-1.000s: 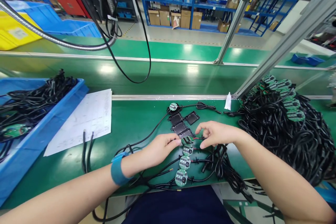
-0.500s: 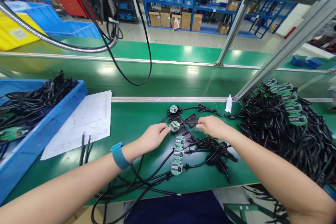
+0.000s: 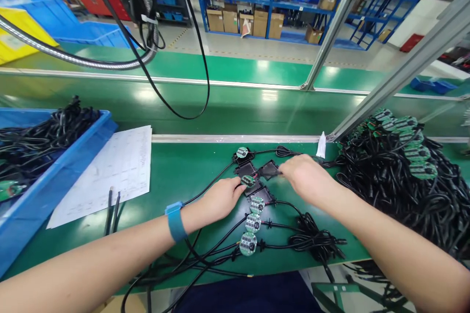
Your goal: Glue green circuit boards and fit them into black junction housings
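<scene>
My left hand (image 3: 220, 199), with a blue wrist strap (image 3: 175, 221), pinches a small round green circuit board (image 3: 248, 180) and holds it over a row of black square housings (image 3: 246, 170). My right hand (image 3: 303, 175) is closed on the black cable that runs from that board, beside another black housing (image 3: 269, 169). One housing at the far end of the row holds a round board (image 3: 241, 152). Three more round boards on cables (image 3: 252, 223) lie in a line just below my hands.
A blue bin (image 3: 44, 181) full of black cables stands at the left, with a paper sheet (image 3: 110, 176) beside it. A large heap of black cables with green boards (image 3: 404, 181) fills the right. A conveyor belt (image 3: 235, 102) runs behind the bench.
My left hand lifted one round board from the line and carried it up to the black housings. My right hand moved up and to the right along the cable.
</scene>
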`<state>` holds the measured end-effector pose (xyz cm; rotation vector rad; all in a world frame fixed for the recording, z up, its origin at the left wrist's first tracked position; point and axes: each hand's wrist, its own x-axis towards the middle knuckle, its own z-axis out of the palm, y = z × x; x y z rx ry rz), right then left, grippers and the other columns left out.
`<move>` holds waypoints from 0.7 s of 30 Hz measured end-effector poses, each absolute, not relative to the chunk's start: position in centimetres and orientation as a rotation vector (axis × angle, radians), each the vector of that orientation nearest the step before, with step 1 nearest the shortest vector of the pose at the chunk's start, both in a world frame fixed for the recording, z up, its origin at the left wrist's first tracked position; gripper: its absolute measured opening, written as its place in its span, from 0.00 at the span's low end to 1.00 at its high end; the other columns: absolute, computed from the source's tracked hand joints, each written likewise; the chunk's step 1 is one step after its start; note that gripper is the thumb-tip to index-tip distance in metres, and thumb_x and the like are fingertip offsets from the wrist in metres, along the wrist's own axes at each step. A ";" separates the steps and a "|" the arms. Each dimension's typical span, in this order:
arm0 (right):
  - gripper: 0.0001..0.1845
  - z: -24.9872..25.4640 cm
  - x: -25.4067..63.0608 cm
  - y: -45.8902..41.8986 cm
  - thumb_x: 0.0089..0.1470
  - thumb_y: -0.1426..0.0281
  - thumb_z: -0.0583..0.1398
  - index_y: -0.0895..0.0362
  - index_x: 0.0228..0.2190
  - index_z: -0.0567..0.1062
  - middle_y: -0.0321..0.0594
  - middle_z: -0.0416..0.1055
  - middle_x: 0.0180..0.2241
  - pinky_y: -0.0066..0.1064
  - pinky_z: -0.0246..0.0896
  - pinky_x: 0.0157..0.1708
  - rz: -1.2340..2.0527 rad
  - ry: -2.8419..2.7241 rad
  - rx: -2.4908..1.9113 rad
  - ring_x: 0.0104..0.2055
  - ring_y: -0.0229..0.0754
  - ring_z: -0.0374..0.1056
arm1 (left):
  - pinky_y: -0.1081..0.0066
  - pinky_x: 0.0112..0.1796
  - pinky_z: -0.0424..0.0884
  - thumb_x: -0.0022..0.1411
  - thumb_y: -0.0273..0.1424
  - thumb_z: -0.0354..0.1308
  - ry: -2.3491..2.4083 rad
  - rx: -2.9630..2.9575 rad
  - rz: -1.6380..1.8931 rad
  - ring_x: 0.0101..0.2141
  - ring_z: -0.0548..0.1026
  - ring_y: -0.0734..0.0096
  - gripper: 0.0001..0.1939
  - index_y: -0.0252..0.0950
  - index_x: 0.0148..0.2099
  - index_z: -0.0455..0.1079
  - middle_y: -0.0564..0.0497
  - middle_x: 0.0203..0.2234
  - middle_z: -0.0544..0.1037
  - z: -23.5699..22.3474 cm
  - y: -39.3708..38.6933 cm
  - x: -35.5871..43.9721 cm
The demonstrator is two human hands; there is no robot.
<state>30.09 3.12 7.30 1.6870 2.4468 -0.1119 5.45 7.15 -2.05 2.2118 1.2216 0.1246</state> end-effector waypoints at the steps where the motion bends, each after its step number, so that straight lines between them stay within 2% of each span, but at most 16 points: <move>1: 0.11 6.8 30.0 4.2 0.61 0.76 0.54 0.59 0.37 0.77 0.49 0.77 0.32 0.38 0.52 0.40 -0.124 2.427 1.636 0.36 0.48 0.71 | 0.66 0.36 0.66 0.72 0.36 0.44 1.310 2.217 0.079 0.34 0.76 0.61 0.15 0.36 0.37 0.68 0.44 0.33 0.79 -2.2 7.3 5.7; 4: 0.12 5.2 30.1 7.5 0.58 0.79 0.54 0.61 0.36 0.77 0.53 0.77 0.30 0.42 0.51 0.43 0.018 2.240 1.702 0.33 0.49 0.71 | 0.64 0.36 0.67 0.72 0.35 0.46 1.492 2.200 0.005 0.37 0.79 0.56 0.11 0.34 0.43 0.66 0.40 0.36 0.80 -2.7 8.0 6.4; 8: 0.11 3.6 29.5 10.8 0.54 0.80 0.57 0.61 0.28 0.79 0.55 0.78 0.31 0.51 0.46 0.51 0.156 2.134 1.690 0.36 0.53 0.71 | 0.64 0.37 0.69 0.71 0.37 0.50 1.557 2.213 -0.044 0.42 0.79 0.52 0.12 0.33 0.47 0.65 0.38 0.38 0.80 -2.8 9.3 6.6; 10: 0.11 2.8 28.9 11.9 0.53 0.79 0.58 0.60 0.28 0.80 0.55 0.78 0.32 0.53 0.45 0.52 0.174 2.142 1.655 0.39 0.55 0.70 | 0.64 0.37 0.69 0.71 0.38 0.49 1.583 2.229 -0.072 0.42 0.79 0.52 0.13 0.33 0.48 0.64 0.38 0.39 0.80 -2.6 9.8 6.4; 12: 0.12 1.9 28.2 12.4 0.55 0.79 0.57 0.60 0.33 0.81 0.57 0.78 0.37 0.54 0.44 0.54 0.209 2.168 1.646 0.44 0.58 0.69 | 0.63 0.38 0.70 0.71 0.43 0.47 1.611 2.229 -0.078 0.42 0.79 0.52 0.18 0.33 0.51 0.64 0.38 0.40 0.80 -2.5 10.0 6.2; 14: 0.17 1.0 27.8 11.9 0.58 0.78 0.53 0.63 0.42 0.80 0.60 0.76 0.45 0.54 0.43 0.57 0.300 2.264 1.655 0.49 0.59 0.66 | 0.62 0.39 0.70 0.68 0.51 0.48 1.623 2.243 -0.063 0.42 0.79 0.49 0.28 0.31 0.54 0.62 0.37 0.41 0.78 -2.5 9.8 6.1; 16: 0.19 0.2 27.8 10.4 0.61 0.78 0.50 0.66 0.47 0.76 0.62 0.72 0.49 0.51 0.47 0.57 0.361 2.436 1.613 0.52 0.58 0.63 | 0.61 0.40 0.71 0.64 0.58 0.49 1.605 2.316 -0.038 0.43 0.78 0.47 0.38 0.30 0.60 0.59 0.35 0.45 0.76 -2.7 9.1 6.1; 19: 0.16 -1.0 28.8 7.1 0.61 0.77 0.51 0.63 0.45 0.76 0.57 0.70 0.49 0.44 0.57 0.50 0.116 2.640 1.492 0.49 0.53 0.63 | 0.60 0.43 0.71 0.62 0.57 0.53 1.563 2.430 -0.035 0.47 0.76 0.46 0.45 0.33 0.69 0.49 0.33 0.52 0.69 -3.0 8.2 6.4; 21: 0.16 -1.8 29.9 5.0 0.61 0.73 0.55 0.61 0.50 0.73 0.53 0.69 0.51 0.43 0.60 0.49 -0.138 2.679 1.497 0.51 0.52 0.63 | 0.59 0.45 0.71 0.63 0.52 0.54 1.524 2.456 -0.067 0.49 0.74 0.45 0.44 0.33 0.71 0.46 0.33 0.53 0.67 -3.3 8.3 6.6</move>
